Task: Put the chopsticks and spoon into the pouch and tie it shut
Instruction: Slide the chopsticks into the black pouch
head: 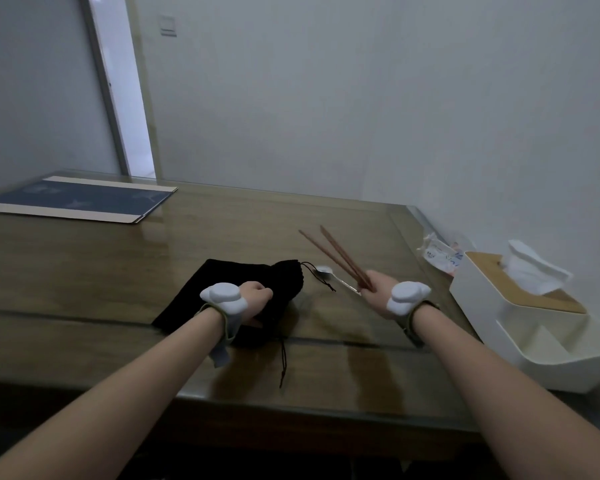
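Here the left hand [255,296] bunches the black pouch [229,292] near the table's [118,258] front edge. At three o'clock of it, the right hand [378,292] grips the chopsticks [333,254] and spoon [329,276], tips toward eleven. A tissue box [520,306] crowds the right edge; bare wood stretches behind to the wall [361,98].

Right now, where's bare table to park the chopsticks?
Widest free patch: the table between the blue placemat and the black pouch. Also bare: the back strip beyond the chopsticks, toward the wall. Crowded: right edge, with the tissue box and wrappers; and the centre, with the pouch, spoon, left hand and right hand.
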`<state>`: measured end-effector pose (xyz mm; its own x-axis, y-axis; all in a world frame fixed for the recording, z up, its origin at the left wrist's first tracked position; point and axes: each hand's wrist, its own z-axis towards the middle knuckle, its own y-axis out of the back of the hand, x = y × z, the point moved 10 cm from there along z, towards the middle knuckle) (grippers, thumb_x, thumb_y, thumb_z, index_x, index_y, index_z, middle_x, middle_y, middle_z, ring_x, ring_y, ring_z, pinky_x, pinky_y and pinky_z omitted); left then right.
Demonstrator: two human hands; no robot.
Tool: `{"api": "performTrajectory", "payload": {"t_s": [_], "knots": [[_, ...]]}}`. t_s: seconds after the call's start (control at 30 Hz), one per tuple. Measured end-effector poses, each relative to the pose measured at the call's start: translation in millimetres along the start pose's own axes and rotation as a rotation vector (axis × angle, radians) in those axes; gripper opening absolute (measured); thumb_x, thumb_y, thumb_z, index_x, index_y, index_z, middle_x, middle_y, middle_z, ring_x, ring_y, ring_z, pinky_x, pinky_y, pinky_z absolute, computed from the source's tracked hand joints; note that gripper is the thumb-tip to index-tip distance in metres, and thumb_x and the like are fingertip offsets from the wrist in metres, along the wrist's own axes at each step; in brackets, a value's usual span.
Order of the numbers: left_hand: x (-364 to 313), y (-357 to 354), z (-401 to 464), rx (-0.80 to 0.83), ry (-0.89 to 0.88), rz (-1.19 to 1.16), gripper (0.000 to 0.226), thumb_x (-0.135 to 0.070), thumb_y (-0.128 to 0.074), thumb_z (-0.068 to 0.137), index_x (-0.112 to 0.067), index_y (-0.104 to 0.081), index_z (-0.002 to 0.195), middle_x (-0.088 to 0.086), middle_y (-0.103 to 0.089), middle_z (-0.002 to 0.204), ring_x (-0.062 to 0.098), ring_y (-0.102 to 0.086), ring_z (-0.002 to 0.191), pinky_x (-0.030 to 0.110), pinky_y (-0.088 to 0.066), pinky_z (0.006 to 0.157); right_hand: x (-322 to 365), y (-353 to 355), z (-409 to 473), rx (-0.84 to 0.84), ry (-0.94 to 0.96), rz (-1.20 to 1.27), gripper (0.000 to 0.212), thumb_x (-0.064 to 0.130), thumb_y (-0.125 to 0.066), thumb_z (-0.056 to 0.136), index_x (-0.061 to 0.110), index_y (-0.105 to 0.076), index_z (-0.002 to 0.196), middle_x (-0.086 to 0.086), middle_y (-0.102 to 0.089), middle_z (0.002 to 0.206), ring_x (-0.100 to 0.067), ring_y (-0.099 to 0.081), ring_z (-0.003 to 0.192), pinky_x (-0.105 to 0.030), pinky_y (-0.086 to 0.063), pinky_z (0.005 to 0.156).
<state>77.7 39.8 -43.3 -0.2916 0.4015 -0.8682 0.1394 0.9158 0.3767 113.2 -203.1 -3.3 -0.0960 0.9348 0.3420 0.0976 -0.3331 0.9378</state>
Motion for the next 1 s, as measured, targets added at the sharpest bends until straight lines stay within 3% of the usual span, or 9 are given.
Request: {"api": "performTrajectory", "payload": {"t_s": [0.13, 0.23, 0.33, 0.4, 0.5, 0.57, 0.67, 0.8, 1.0], "knots": [[3.3, 6.5, 10.4, -0.057, 0.01, 0.061, 0.019, -0.023, -0.038, 0.093, -0.009, -0.05, 0.096, 0.011, -0.05, 0.09, 0.026, -0.054, 0.082, 0.043, -0.054, 0.081, 16.9, -0.9, -22.7, 0.134, 0.15, 0.231, 0.007, 0.024, -0.05, 0.09, 0.021, -0.051, 0.084, 0.005, -0.05, 0.059, -0.008, -0.042, 0.043, -0.018, -0.035, 0.036], [7.2, 9.0, 16.1, -0.07, 0.033, 0.098, 0.028, -0.024, -0.033, 0.094, -0.007, -0.049, 0.11, 0.008, -0.052, 0.093, 0.03, -0.057, 0.096, 0.047, -0.05, 0.095, 15.8, -10.6, -34.2, 0.248, 0.134, 0.28, 0.008, 0.023, -0.051, 0.091, 0.02, -0.052, 0.084, 0.001, -0.048, 0.058, -0.01, -0.037, 0.041, -0.02, -0.032, 0.036], [4.6, 12.3, 19.9, -0.129, 0.043, 0.058, 0.037, -0.02, -0.035, 0.094, 0.0, -0.049, 0.122, 0.01, -0.056, 0.093, 0.031, -0.058, 0.095, 0.041, -0.054, 0.086, 13.8, -17.8, -44.1, 0.336, 0.11, 0.27, 0.007, 0.024, -0.052, 0.092, 0.017, -0.055, 0.091, -0.001, -0.047, 0.058, -0.011, -0.037, 0.043, -0.02, -0.032, 0.038], [0.3, 17.0, 19.0, -0.184, 0.033, 0.073, 0.037, -0.017, -0.037, 0.093, 0.004, -0.051, 0.12, 0.019, -0.058, 0.098, 0.03, -0.056, 0.086, 0.037, -0.054, 0.075, 12.7, -21.1, -48.6, 0.38, 0.087, 0.28, 0.009, 0.023, -0.051, 0.092, 0.015, -0.054, 0.093, -0.001, -0.046, 0.058, -0.012, -0.035, 0.044, -0.02, -0.031, 0.039], [0.0, 18.0, 15.4, -0.149, 0.054, 0.166, 0.025, -0.019, -0.031, 0.094, -0.002, -0.049, 0.098, 0.015, -0.053, 0.087, 0.032, -0.056, 0.088, 0.045, -0.053, 0.091, 9.7, -23.2, -55.2, 0.435, 0.054, 0.278, 0.009, 0.024, -0.051, 0.092, 0.015, -0.052, 0.092, -0.001, -0.045, 0.057, -0.012, -0.034, 0.044, -0.02, -0.03, 0.039], [-3.2, 18.3, 11.3, -0.144, 0.035, 0.236, 0.026, -0.021, -0.03, 0.095, -0.001, -0.048, 0.098, 0.018, -0.055, 0.095, 0.034, -0.057, 0.093, 0.047, -0.05, 0.095, 6.8, -24.9, -59.5, 0.484, 0.031, 0.265, 0.01, 0.025, -0.051, 0.092, 0.015, -0.052, 0.091, -0.001, -0.045, 0.059, -0.011, -0.035, 0.045, -0.02, -0.03, 0.04], [-19.8, 11.2, 5.3, -0.171, -0.074, 0.445, 0.035, -0.024, -0.035, 0.096, 0.0, -0.047, 0.12, 0.017, -0.06, 0.109, 0.029, -0.06, 0.096, 0.034, -0.049, 0.087, 5.0, -28.2, -63.2, 0.562, 0.013, 0.221, 0.012, 0.028, -0.052, 0.092, 0.016, -0.054, 0.089, -0.001, -0.047, 0.059, -0.011, -0.037, 0.044, -0.02, -0.032, 0.04], [-48.8, -10.0, -11.1, -0.161, -0.26, 0.769, 0.031, -0.022, -0.038, 0.094, -0.006, -0.049, 0.118, 0.014, -0.062, 0.105, 0.023, -0.055, 0.082, 0.032, -0.043, 0.07, 9.4, -26.1, -59.0, 0.621, 0.019, 0.09, 0.017, 0.032, -0.058, 0.086, 0.019, -0.057, 0.075, 0.001, -0.048, 0.053, -0.012, -0.036, 0.038, -0.018, -0.031, 0.037], [-71.1, -34.9, -37.3, -0.149, -0.623, 0.963, 0.028, -0.025, -0.037, 0.094, -0.012, -0.05, 0.116, 0.009, -0.05, 0.117, 0.025, -0.049, 0.104, 0.041, -0.048, 0.085, 47.8, -12.0, -36.5, 0.526, 0.201, -0.378, 0.026, 0.044, -0.062, 0.08, 0.025, -0.058, 0.063, 0.008, -0.051, 0.044, -0.004, -0.043, 0.033, -0.016, -0.035, 0.042]]}}
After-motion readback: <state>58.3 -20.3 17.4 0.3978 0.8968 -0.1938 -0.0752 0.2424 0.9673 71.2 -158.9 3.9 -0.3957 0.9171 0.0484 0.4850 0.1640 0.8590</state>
